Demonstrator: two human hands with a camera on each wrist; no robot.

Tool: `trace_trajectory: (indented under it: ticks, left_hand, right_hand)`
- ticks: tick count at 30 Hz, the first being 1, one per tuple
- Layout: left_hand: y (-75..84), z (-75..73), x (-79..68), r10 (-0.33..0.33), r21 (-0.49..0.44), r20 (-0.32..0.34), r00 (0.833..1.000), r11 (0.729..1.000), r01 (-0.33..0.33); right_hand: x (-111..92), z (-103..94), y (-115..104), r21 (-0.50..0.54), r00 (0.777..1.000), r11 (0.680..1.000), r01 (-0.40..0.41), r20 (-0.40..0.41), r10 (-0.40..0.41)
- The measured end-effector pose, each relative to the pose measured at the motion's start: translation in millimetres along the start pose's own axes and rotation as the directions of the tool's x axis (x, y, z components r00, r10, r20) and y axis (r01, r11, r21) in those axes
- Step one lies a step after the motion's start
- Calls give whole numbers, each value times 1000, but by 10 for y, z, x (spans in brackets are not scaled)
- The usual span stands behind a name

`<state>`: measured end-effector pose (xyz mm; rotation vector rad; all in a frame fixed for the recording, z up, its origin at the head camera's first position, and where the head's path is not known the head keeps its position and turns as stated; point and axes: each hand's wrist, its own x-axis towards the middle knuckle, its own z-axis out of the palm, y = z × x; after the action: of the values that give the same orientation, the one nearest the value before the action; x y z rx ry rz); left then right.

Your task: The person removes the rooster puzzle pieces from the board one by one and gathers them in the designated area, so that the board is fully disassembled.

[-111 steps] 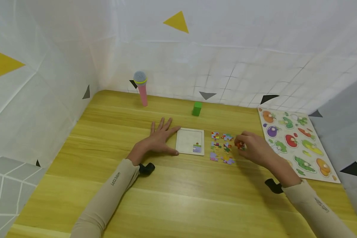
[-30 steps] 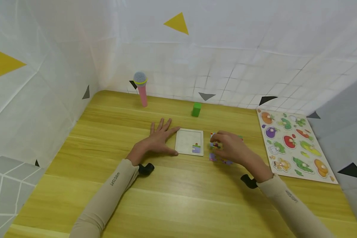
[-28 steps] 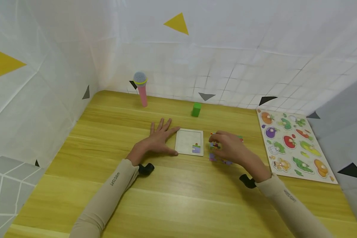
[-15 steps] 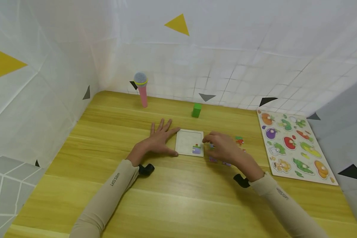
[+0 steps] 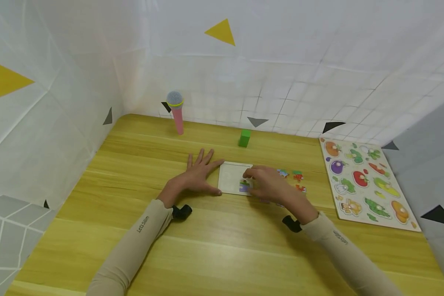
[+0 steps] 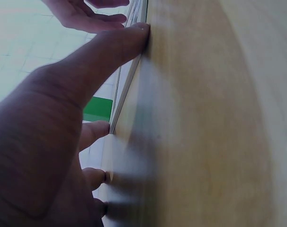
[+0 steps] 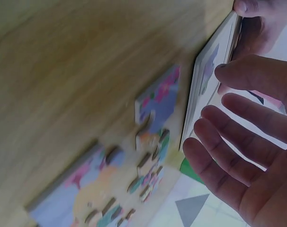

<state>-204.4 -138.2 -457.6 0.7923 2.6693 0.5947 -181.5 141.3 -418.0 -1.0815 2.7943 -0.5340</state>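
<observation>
A shallow square puzzle tray [image 5: 229, 174] lies flat on the table. One lilac-and-green puzzle piece [image 5: 244, 188] sits in its near right corner. My left hand [image 5: 196, 176] is spread on the tabletop, its thumb and index finger touching the tray's left edge. Over the tray's right side hovers my right hand [image 5: 270, 185]; the right wrist view shows its thumb and loosely bent fingers apart, no piece between them, the thumb near the tray's piece. Several loose jigsaw pieces [image 7: 162, 101] lie right of the tray, partly hidden by the right hand in the head view.
A green block [image 5: 244, 138] stands behind the tray. A pink toy microphone [image 5: 177, 115] stands upright at the back left. The vegetable peg puzzle board [image 5: 370, 181] lies along the right side. White sheeting walls the table's back and sides.
My right hand has let go of a red piece at the far right of the loose pieces, then moved left across them to above the tray. My left hand has stayed put.
</observation>
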Motion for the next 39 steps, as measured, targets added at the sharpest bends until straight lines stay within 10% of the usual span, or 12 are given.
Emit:
trace_trajectory:
  ticks: [39]
  left_hand:
    - [-13,3,8,-1,-15,2,1000,1000,1]
  right_hand:
    - [65,112,-96,-28,998,998,62,-32,-62]
